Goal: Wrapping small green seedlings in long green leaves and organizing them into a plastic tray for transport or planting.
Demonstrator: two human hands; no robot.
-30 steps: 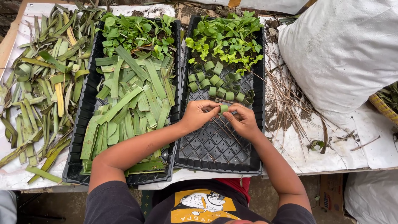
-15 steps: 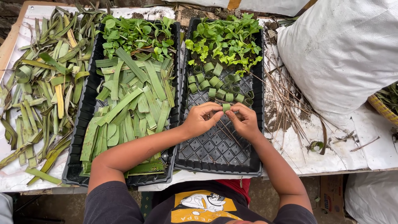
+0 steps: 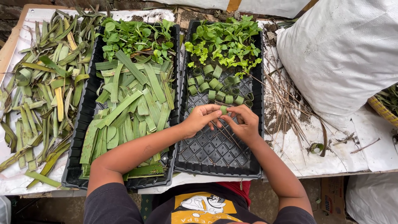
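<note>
Both hands are meeting over the black plastic seedling tray (image 3: 215, 153): the left hand (image 3: 200, 120) and right hand (image 3: 243, 123) are pinching one small rolled green leaf ring (image 3: 224, 110) between their fingertips. Just beyond it, more finished green leaf rings (image 3: 213, 85) are sitting in the tray's cells below the green seedlings (image 3: 226, 43). Beside it, flat cut green leaf strips (image 3: 128, 108) are filling the neighbouring black tray (image 3: 76, 166) on the white-covered desk (image 3: 298, 157).

A white-covered table (image 3: 290, 157) carries two black trays (image 3: 78, 137), loose leaves (image 3: 37, 95), a white sack (image 3: 344, 54).
</note>
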